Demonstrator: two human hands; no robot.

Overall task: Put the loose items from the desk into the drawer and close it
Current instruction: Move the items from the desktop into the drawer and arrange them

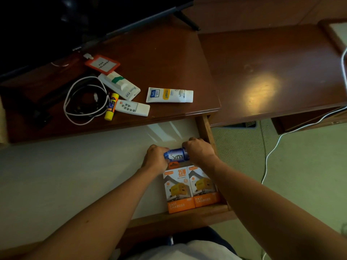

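We are looking down into the open drawer (75, 166), which is pulled out toward us below the desk (169, 59). Our left hand (155, 158) and right hand (200, 152) are both curling around a blue Lux packet (175, 155), each gripping one end, at the right side of the drawer, close to its right wall. Just nearer to us, two orange charger boxes (191, 190) are lying side by side and touching, pressed into the near right corner of the drawer.

Other loose things are lying on the desk, on its left half. A white tube (169, 95) is resting on its side nearest the middle. To its left, a small white remote (132, 107) is lying beside a yellow glue stick (111, 107), and a white box with a green mark (120, 85) is sitting just beyond them. A red badge holder (102, 64) is lying farther back, near the dark screen (56, 21). A coil of white and black cables (84, 99) is touching the glue stick on its left. At the far right, a white cord (277, 141) is trailing down to the floor.
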